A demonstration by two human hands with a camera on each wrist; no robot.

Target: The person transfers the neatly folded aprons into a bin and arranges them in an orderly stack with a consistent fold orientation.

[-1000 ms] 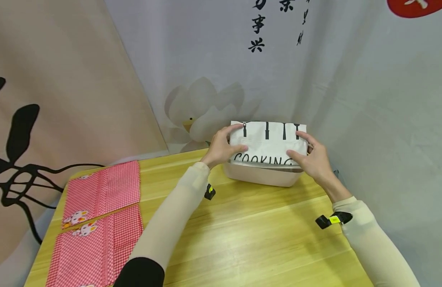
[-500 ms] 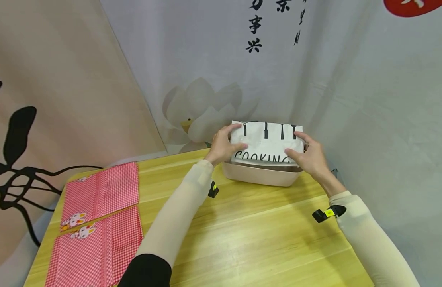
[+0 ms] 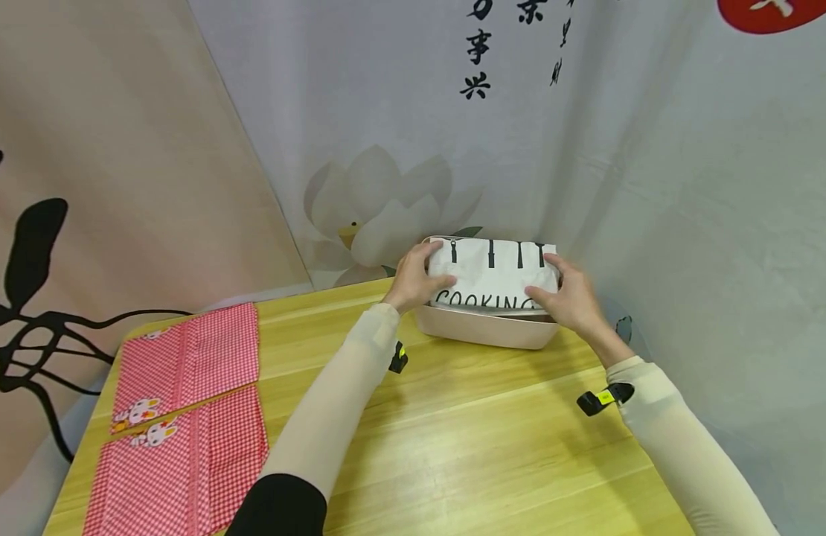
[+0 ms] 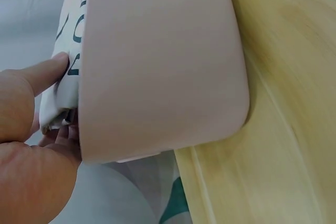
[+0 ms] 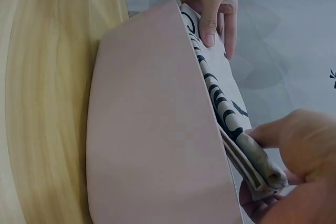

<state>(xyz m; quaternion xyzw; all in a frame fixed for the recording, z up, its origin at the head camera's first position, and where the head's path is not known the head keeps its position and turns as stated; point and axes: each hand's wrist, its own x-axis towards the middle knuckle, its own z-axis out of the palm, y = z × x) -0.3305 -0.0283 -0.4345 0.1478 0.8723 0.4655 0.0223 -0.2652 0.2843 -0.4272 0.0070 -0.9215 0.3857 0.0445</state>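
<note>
A folded white cloth [image 3: 493, 272], printed in black with "COOKING" and utensil handles, lies at the mouth of a pale pink box [image 3: 487, 327]. Its left end is gripped by my left hand [image 3: 414, 279], thumb on top and fingers underneath. My right hand [image 3: 574, 298] holds the other end the same way. Seen from the right wrist, the folded layers of the cloth [image 5: 223, 95] stick out above the rim of the box [image 5: 152, 114]. In the left wrist view, the thumb of my left hand [image 4: 31, 103] presses on the print, and some fingers disappear behind the box wall.
Two red-and-white checked cloths [image 3: 185, 357] with rabbit pictures lie flat along the left of the wooden table [image 3: 466, 439]. A black metal stand [image 3: 38, 327] rises past the left edge. Printed curtains [image 3: 386, 112] hang close behind the box.
The white cloth has sunk lower into the pink box, and the back rim now shows. Both hands came down with it, the right one shifting slightly left.
</note>
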